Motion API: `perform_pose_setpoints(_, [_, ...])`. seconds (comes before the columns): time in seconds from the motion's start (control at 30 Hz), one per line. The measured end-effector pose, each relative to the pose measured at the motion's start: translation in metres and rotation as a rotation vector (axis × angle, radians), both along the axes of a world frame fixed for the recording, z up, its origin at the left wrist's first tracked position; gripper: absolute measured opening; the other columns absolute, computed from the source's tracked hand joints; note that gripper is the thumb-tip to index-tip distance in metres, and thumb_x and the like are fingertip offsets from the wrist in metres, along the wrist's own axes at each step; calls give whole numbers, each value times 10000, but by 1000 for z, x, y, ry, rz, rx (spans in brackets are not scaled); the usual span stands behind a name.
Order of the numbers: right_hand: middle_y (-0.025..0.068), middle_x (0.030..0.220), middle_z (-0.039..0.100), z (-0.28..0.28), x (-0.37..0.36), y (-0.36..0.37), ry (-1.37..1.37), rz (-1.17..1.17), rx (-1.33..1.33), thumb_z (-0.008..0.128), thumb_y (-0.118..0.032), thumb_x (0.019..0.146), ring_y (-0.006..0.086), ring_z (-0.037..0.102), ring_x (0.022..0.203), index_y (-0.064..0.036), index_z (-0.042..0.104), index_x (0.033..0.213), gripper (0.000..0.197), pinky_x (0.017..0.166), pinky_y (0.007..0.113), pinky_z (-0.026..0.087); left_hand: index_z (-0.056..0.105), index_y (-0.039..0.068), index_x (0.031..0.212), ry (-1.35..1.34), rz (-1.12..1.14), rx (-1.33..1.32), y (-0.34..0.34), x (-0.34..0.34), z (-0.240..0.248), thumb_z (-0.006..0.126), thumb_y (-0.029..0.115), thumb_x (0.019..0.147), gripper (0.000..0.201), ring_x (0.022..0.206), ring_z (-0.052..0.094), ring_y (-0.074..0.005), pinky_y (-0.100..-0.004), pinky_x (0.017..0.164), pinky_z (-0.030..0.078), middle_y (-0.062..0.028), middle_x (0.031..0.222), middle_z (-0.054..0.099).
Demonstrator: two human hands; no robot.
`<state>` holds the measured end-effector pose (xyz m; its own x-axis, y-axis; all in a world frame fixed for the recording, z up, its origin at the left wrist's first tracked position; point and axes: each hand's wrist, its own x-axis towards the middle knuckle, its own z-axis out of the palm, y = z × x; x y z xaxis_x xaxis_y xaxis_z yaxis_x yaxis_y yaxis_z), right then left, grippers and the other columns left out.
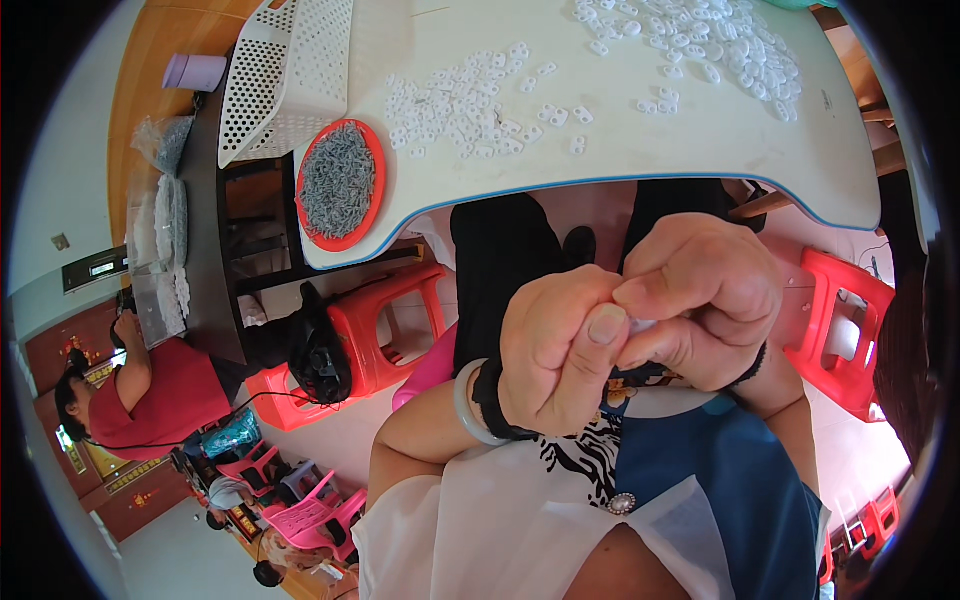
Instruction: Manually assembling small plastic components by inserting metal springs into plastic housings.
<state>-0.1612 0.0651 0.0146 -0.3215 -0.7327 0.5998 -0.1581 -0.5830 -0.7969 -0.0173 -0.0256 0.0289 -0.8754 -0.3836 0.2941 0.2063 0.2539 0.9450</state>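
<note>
No legible text; gold markings on the dark red panels at left, too small.

Exposure: bright overall, light soft and diffuse; source position cannot be determined. Highlights: tabletop very pale, scattered white plastic parts nearly merging with it; floor at lower right glares toward white. Shadows: dimmer below the table; black trousers lose fold detail. Focus: left hand and right hand well lit, fairly sharp; small white piece between fingertips too covered to resolve. Distant person in red soft. Distortion: strong fisheye; table edge bows, outer furniture leans, black vignette fills corners, faint bluish fringe at left rim.
</note>
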Motion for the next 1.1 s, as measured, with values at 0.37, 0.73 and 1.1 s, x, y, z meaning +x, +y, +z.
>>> perform_pose_setpoints(0.37, [74, 767, 614, -9, 4, -10, -78, -5, -32, 778, -78, 692, 194, 574, 629, -21, 648, 965, 307, 569, 280, 436, 530, -21, 849, 10, 98, 246, -2, -8, -3, 428, 170, 967, 246, 520, 436, -106, -235, 487, 341, -43, 624, 475])
perform_pose_setpoints(0.73, [31, 820, 569, -19, -1, -6, -292, -116, 253, 632, 63, 795, 31, 515, 604, 1, 589, 1032, 249, 553, 162, 398, 431, 97, 730, -87, 693, 202, -171, -19, 13, 424, 304, 971, 317, 468, 343, -98, -287, 421, 356, 19, 577, 344])
perform_pose_setpoints(1.1, [121, 763, 604, -45, -24, -21, 218, -450, 352, 657, -41, 750, 288, 602, 662, -33, 605, 876, 136, 581, 348, 481, 492, 23, 1040, -303, 831, -293, -274, -30, 14, 625, 202, 863, 284, 569, 450, -97, -274, 497, 480, -15, 755, 476])
